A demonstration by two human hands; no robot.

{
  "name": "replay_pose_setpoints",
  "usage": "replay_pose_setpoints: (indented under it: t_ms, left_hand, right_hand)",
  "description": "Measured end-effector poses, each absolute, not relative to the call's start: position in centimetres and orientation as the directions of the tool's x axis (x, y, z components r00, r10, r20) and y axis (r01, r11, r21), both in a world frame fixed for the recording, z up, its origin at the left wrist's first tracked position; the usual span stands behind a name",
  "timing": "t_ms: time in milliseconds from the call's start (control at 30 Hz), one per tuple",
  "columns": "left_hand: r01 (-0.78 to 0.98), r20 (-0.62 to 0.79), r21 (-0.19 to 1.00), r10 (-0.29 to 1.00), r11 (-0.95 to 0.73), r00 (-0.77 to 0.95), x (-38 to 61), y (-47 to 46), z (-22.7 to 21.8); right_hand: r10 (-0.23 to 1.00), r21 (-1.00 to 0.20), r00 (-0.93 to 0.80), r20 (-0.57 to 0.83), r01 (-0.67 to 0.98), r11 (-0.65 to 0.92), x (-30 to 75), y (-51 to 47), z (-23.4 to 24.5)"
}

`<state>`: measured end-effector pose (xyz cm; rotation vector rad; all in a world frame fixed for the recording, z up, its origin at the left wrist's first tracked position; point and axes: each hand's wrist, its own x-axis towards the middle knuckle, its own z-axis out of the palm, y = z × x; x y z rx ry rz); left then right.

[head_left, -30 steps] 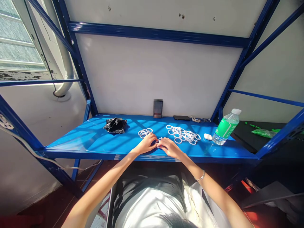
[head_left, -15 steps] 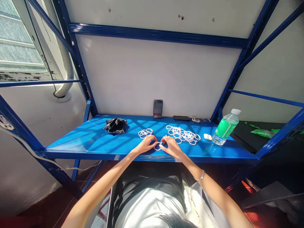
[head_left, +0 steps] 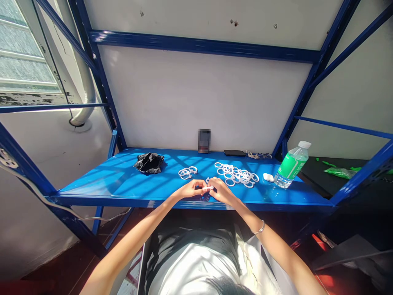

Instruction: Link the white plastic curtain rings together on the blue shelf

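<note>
Grip is applied by both hands: a white ring (head_left: 208, 188) is pinched, nearly edge-on, between the fingertips of the left hand (head_left: 190, 189) and those of the right hand (head_left: 222, 191), over the front part of the blue desk (head_left: 123, 186). Its glossy top is crossed by slanting bands of sunlight and shadow. Just beyond the left hand, a small cluster of rings (head_left: 185, 173) is laid; beyond the right hand, a larger pile of rings (head_left: 241, 175) is spread. Farther left, a crumpled black bag (head_left: 149, 163) is placed. To the right, a small white case (head_left: 268, 177) is set just beside a green-labelled bottle (head_left: 291, 165), and along the back a black phone (head_left: 235, 153) is laid by a bundled cable (head_left: 258, 155). Behind, the pale wall (head_left: 199, 94) is marked by a few holes and is framed by blue metal beams (head_left: 205, 44). At upper left, a window (head_left: 26, 57) and a bent pipe (head_left: 85, 88) are seen.
</note>
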<state>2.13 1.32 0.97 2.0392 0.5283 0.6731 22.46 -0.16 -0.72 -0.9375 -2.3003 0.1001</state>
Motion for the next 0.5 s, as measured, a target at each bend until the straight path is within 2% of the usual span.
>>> replay_pose_setpoints:
  t_ms: [233, 500]
  left_hand:
    - [0.188, 0.299, 0.749, 0.577, -0.636, 0.760, 2.5, 1.2, 1.0]
    - [0.086, 0.331, 0.767, 0.508, -0.636, 0.795, 2.4, 1.8, 0.4]
  right_hand:
    - [0.561, -0.249, -0.636, 0.530, 0.516, 0.820, 21.9, -0.7, -0.6]
    - [0.542, -0.352, -0.611, 0.576, 0.413, 0.840, 21.3, -0.4, -1.3]
